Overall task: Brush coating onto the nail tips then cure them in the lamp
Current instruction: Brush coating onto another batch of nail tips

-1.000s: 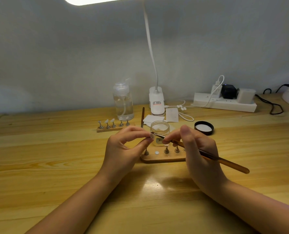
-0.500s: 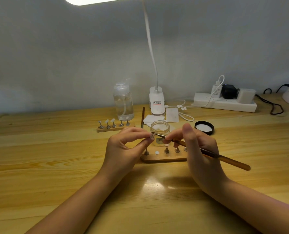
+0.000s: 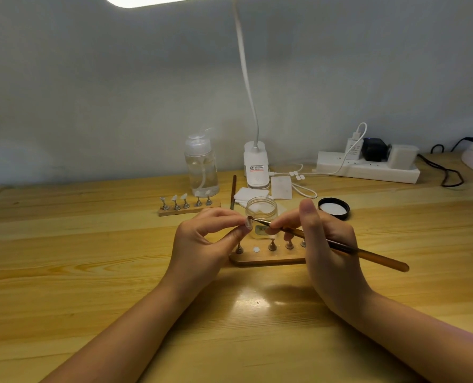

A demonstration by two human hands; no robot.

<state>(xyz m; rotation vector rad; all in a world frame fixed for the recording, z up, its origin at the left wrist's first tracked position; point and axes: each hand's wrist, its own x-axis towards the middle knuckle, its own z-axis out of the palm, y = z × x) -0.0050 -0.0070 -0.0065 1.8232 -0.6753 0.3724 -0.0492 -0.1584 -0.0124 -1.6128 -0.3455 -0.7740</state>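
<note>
Now the left hand (image 3: 202, 244) pinches a tiny nail tip (image 3: 248, 224) between thumb and forefinger, while the right hand (image 3: 326, 244) grips the brush (image 3: 340, 246) pencil-style, bristles touching the tip right between the two hands. That tip looks feather-light, thin and probably slick once coated, so holding its edges or stem seems wisest. Just beyond the fingers sits the open jar (image 3: 261, 214), with the wooden holder (image 3: 268, 257) beneath them.

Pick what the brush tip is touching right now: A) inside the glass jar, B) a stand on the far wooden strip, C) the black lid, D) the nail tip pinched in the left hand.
D: the brush, gripped by the right hand, has its bristles on the nail tip that the left hand pinches, in front of the glass jar.
</note>
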